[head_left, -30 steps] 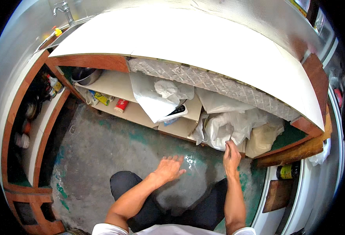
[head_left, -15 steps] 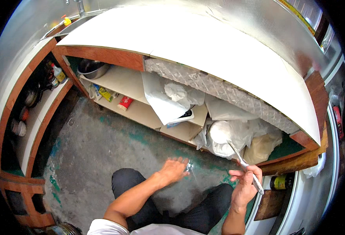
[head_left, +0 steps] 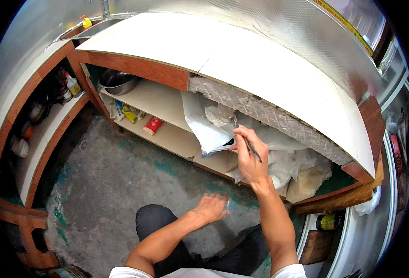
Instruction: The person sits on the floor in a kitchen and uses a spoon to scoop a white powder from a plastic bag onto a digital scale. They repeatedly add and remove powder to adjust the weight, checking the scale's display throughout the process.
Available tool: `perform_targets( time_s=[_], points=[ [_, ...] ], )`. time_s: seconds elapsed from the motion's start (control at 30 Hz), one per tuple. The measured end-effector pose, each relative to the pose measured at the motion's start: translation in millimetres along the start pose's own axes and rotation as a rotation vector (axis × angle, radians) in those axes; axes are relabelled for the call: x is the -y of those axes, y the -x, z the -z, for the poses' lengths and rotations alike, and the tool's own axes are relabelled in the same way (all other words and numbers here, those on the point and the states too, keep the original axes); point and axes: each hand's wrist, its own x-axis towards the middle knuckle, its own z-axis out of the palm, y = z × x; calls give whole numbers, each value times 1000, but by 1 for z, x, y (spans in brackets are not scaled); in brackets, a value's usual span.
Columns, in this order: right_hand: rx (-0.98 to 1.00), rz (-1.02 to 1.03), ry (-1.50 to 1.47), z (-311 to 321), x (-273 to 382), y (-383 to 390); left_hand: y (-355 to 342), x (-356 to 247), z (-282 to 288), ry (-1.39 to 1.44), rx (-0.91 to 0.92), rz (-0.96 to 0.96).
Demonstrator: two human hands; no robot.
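Shelf (head_left: 162, 99), plastic bags (head_left: 285, 164) beside right hand (head_left: 251, 157)

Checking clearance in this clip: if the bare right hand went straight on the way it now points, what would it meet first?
Leading with the slim metal utensil it holds, the right hand would probably first meet the white powdery-looking heap on the white plastic sheet; depth is unclear.

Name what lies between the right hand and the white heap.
In the head view, a slim utensil points from the right hand toward the white heap; contact is unclear.
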Motion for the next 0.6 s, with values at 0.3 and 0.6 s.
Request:
perform_targets(
  time_s=[0.3, 0.6],
  points=[
    [91, -171, 0, 0, -11, -5, 9, 9, 10, 14, -10, -7],
    [-15, -233, -82, 0, -10, -6, 13, 9, 13, 19, -17, 12]
  ],
)
